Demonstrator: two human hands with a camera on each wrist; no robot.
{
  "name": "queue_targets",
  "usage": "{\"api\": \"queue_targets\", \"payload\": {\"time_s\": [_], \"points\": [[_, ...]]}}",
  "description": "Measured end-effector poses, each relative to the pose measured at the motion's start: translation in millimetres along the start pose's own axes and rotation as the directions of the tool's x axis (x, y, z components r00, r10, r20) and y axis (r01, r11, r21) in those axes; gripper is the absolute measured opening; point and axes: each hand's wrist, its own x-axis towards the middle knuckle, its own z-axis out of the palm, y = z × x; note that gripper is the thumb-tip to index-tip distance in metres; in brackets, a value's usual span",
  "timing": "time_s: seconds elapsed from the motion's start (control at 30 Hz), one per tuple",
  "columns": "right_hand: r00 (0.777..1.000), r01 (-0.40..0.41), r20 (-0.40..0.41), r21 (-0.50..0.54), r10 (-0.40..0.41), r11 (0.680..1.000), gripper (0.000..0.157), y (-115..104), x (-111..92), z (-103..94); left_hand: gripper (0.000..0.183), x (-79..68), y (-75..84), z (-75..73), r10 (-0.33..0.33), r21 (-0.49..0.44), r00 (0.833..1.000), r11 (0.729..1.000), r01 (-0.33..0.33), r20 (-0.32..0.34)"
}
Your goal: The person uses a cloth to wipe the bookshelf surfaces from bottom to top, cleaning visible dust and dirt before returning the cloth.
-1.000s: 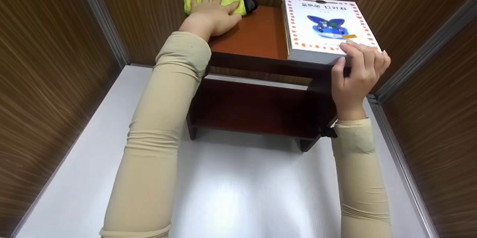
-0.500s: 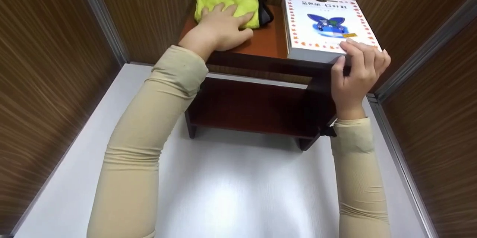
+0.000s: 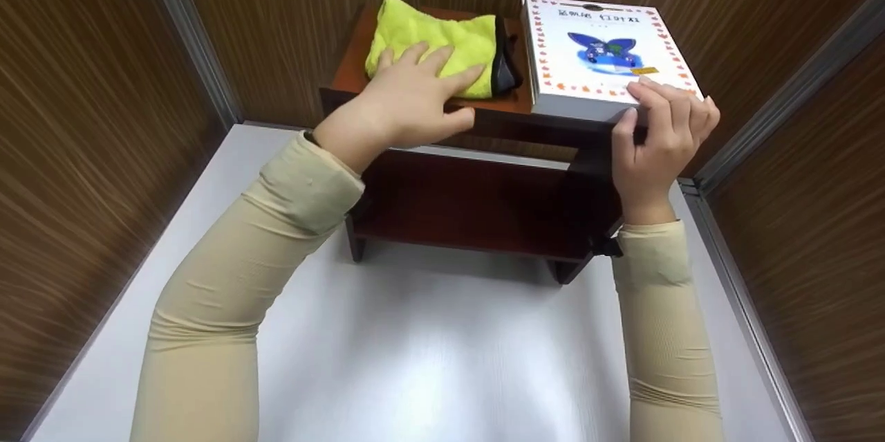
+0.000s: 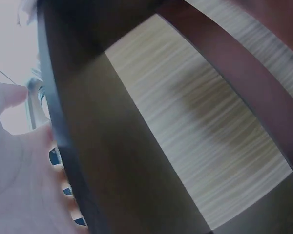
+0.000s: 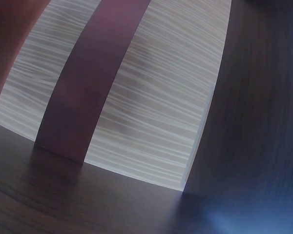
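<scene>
My left hand [image 3: 411, 99] lies with spread fingers on a folded yellow-green cloth [image 3: 432, 34] with a black edge [image 3: 503, 58], its thumb out beyond the shelf's front edge. The cloth is on the upper board [image 3: 352, 61] of a reddish-brown two-tier shelf, near the left end. At the right end lies a thick white book stack [image 3: 567, 34], the top cover showing a blue butterfly. My right hand [image 3: 664, 137] grips its front right corner, fingertips on the cover and thumb against the front side. In the left wrist view, part of the left hand [image 4: 19, 165] shows beside the shelf.
The lower board [image 3: 470, 200] of the shelf stands over a white floor [image 3: 429, 359]. Brown wood-grain walls [image 3: 83, 151] close in on the left, back and right. The right wrist view shows a shelf bar [image 5: 88, 83] before the striped wall.
The cloth has slid toward me and to the right with my left hand on it, uncovering the board's back left part. My right hand and the book stack stay in place.
</scene>
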Motion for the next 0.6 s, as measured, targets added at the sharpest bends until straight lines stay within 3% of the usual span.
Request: {"api": "queue_targets", "payload": {"time_s": [0.27, 0.6], "points": [[1.000, 0.011, -0.002, 0.022, -0.011, 1.000, 0.028, -8.2, 1.8, -1.7, 0.063, -13.1, 9.6, 2.9, 0.020, 0.010, 1.000, 1.000, -0.020, 0.005], [1.000, 0.007, -0.010, 0.033, -0.007, 0.999, 0.027, -13.9, 3.9, -4.4, 0.063, -8.8, 24.5, 0.7, 0.006, 0.025, 1.000, 1.000, -0.007, 0.013]]}}
